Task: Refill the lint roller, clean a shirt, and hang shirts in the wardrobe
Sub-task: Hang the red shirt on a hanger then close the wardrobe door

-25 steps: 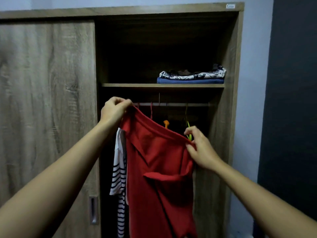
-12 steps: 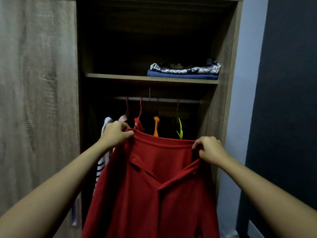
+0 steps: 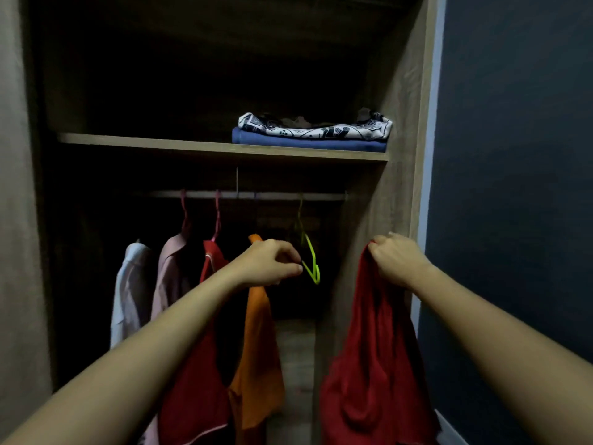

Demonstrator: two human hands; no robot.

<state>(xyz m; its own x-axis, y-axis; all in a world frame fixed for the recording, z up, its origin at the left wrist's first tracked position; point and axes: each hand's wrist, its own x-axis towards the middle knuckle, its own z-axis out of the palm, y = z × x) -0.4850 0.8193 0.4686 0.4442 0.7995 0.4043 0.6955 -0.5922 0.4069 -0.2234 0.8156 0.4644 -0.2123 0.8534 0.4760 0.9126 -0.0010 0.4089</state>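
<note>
Drooping from clenching right hand (image 3: 398, 263), red shirt (image 3: 375, 348) is looking soft, light; take by shoulders. Left hand (image 3: 272, 263) is curling beside hanger (image 3: 312, 263), hold unclear.

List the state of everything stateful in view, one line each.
wardrobe, open
green hanger, on rail, empty
loose red shirt, off hanger, bunched
right grip, clenched on loose red shirt
left grip, fingers curled at green hanger, contact unclear
orange shirt, hanging
other red shirt, hanging
pink shirt, hanging
white shirt, hanging
folded clothes, stacked on shelf
</note>
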